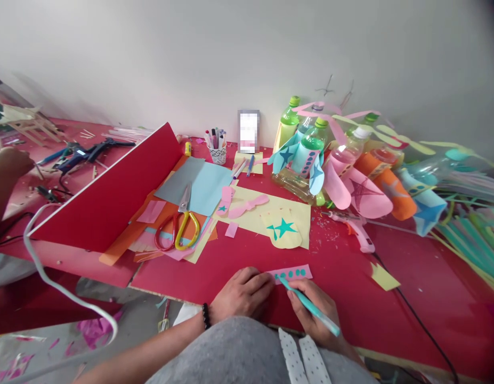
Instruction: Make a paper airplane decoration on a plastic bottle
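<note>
My right hand [316,312] grips a teal marker [310,305], whose tip touches a pink paper strip [305,271]. A row of teal dots runs along this strip. My left hand [244,293], fingers curled together, presses the strip's left end against the red table; its fingertips are partly hidden. Beyond my hands lies a pale yellow paper cutout [289,241] with a teal star on it. Near that are a small pink paper square [231,230] and pink cutouts [249,205], one bearing a small teal star.
Scissors [185,200] lie on coloured paper sheets [207,178]. A pen cup [218,154] and a phone [249,130] stand at the wall. Decorated bottles [310,144] and a pink glue gun [361,234] are right. A red board [111,197] separates another person's hand [13,162].
</note>
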A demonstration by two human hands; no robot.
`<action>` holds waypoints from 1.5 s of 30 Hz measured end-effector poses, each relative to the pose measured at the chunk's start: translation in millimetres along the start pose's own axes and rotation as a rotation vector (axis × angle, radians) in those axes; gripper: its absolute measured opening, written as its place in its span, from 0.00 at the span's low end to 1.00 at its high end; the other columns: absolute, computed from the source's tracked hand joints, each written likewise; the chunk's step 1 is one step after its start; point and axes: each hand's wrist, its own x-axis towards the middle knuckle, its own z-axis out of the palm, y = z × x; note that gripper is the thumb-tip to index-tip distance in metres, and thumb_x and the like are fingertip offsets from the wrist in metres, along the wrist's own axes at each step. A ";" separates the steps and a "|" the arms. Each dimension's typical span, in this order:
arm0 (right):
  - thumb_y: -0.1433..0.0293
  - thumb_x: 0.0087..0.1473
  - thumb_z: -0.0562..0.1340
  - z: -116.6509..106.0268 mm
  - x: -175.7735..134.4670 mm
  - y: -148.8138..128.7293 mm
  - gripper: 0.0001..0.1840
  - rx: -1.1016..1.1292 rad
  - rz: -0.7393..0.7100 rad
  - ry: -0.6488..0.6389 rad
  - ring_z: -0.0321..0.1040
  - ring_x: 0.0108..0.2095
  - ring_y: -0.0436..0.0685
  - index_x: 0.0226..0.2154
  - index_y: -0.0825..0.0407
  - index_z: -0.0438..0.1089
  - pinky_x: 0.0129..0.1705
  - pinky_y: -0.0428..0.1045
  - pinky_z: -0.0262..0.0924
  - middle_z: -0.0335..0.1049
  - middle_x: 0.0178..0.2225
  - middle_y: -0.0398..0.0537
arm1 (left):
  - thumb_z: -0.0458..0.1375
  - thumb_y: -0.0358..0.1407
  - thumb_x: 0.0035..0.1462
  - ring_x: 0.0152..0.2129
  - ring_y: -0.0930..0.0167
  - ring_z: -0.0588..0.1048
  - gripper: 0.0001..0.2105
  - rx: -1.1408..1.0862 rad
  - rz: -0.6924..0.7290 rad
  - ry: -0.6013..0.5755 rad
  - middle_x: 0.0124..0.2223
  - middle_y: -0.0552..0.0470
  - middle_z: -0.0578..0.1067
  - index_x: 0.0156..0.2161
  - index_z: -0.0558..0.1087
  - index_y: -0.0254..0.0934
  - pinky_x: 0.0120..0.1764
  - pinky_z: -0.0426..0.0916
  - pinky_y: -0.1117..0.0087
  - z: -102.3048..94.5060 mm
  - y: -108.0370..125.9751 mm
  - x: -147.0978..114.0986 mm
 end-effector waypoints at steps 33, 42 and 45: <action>0.73 0.58 0.58 -3.6 0.5 -2.1 0.05 -0.034 0.003 0.001 0.71 0.31 0.51 0.38 0.49 0.67 0.36 0.45 0.65 0.72 0.31 0.44 | 0.53 0.37 0.64 0.46 0.65 0.68 0.18 -0.002 -0.004 0.018 0.53 0.44 0.73 0.56 0.66 0.33 0.48 0.69 0.63 2.1 -0.9 -0.7; 0.73 0.58 0.59 -4.2 0.7 -3.8 0.06 -0.028 -0.007 -0.022 0.71 0.31 0.52 0.38 0.48 0.67 0.36 0.45 0.65 0.72 0.31 0.44 | 0.53 0.37 0.64 0.46 0.64 0.68 0.18 0.002 -0.008 0.007 0.54 0.45 0.73 0.57 0.66 0.33 0.48 0.69 0.62 4.8 -1.7 -1.9; 0.73 0.58 0.58 -4.0 1.0 -3.1 0.05 -0.012 -0.006 -0.033 0.70 0.29 0.50 0.38 0.48 0.67 0.34 0.44 0.65 0.72 0.30 0.43 | 0.53 0.37 0.64 0.45 0.64 0.69 0.17 0.006 -0.009 0.016 0.54 0.45 0.73 0.56 0.66 0.33 0.48 0.69 0.62 4.2 -1.1 -1.6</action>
